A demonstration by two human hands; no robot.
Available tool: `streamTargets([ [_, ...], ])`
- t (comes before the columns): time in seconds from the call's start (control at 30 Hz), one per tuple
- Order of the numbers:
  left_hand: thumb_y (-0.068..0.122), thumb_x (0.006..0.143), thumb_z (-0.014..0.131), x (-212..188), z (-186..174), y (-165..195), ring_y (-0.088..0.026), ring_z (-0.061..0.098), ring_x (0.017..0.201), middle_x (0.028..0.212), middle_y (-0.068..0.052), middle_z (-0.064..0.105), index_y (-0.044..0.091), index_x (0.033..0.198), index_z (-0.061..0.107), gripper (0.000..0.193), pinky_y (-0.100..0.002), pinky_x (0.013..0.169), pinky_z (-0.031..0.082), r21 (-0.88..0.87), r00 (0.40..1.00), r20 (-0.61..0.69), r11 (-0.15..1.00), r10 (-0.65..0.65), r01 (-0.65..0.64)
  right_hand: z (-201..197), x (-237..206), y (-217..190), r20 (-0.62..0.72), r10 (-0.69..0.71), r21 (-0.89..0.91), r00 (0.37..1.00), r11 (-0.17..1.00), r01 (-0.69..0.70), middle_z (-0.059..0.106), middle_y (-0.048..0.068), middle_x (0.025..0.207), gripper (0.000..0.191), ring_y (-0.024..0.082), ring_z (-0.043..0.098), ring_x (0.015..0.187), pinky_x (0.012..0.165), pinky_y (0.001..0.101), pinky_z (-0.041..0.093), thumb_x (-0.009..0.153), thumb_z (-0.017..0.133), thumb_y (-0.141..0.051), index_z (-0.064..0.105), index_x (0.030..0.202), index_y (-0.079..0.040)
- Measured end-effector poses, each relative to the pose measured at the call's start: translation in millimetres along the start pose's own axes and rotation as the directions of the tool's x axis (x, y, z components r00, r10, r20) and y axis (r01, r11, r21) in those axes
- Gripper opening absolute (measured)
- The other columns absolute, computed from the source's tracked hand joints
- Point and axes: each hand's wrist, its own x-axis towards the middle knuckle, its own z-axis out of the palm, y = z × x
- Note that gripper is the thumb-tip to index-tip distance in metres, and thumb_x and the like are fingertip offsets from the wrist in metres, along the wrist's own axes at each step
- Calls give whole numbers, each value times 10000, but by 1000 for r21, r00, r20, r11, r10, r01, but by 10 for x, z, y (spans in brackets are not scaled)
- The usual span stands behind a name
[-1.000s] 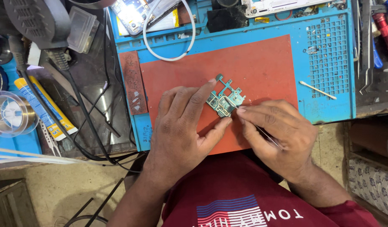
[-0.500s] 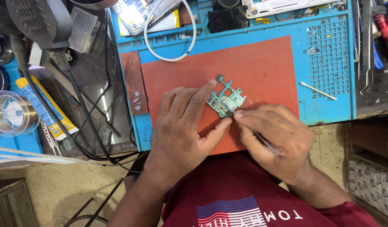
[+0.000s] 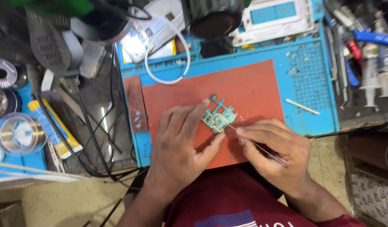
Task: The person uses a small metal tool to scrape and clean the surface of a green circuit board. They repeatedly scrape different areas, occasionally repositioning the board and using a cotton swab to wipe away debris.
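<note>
The left hand [image 3: 177,147] pinches the green circuit board [image 3: 219,119]; the right hand [image 3: 274,155] grips a thin probe [image 3: 261,149], tip touching the board's four o'clock edge.

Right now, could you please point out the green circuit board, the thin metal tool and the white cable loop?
green circuit board [image 3: 219,119], head view, on the board's middle.
thin metal tool [image 3: 267,153], head view, midway along its shaft.
white cable loop [image 3: 186,62], head view, on its right curve.
</note>
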Motion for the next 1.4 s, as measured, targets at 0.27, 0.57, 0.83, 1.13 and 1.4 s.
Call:
streamTargets([
  [0.27, 158, 771, 767, -43, -96, 269, -318, 575, 1182, 1268, -96, 655, 84, 1477, 492, 761, -480, 1037, 429, -13, 988, 134, 997, 76, -75, -383, -40, 59, 153, -36, 148, 988, 989, 13, 779, 90, 922, 223, 202, 764, 852, 759, 299, 588, 782, 784, 42, 766, 1000, -2],
  [0.57, 119, 828, 726, -270, -70, 258, -278, 564, 1258, 1219, -48, 668, 124, 1599, 355, 856, -473, 1074, 401, -39, 984, 158, 996, 82, -77, -322, -233, 15, 152, -90, 114, 984, 991, 73, 763, 79, 931, 185, 205, 758, 884, 767, 279, 588, 806, 814, 11, 751, 978, -14],
  [0.83, 120, 822, 730, -317, -26, 310, -274, 568, 1262, 1111, -32, 671, 125, 1589, 369, 848, -470, 1075, 399, -36, 984, 163, 997, 69, -64, -330, -300, 6, 118, -97, 8, 988, 995, 96, 776, 86, 956, 165, 212, 765, 920, 777, 285, 598, 823, 812, 26, 761, 969, -30],
  [1.13, 118, 834, 735, -353, -37, 326, -267, 573, 1262, 1089, -33, 679, 126, 1588, 377, 834, -460, 1094, 398, -33, 986, 151, 997, 75, -71, -371, -316, -18, 184, -83, 99, 979, 993, 65, 774, 76, 932, 171, 193, 771, 912, 819, 291, 610, 800, 796, 20, 764, 959, -34],
  [1.4, 113, 834, 730, -361, -33, 316, -266, 575, 1259, 1137, -32, 690, 124, 1589, 371, 836, -457, 1093, 395, -27, 986, 150, 997, 78, -75, -360, -310, 12, 197, -100, 130, 975, 989, 75, 776, 69, 944, 166, 190, 774, 914, 822, 283, 615, 813, 793, 17, 761, 965, -41],
])
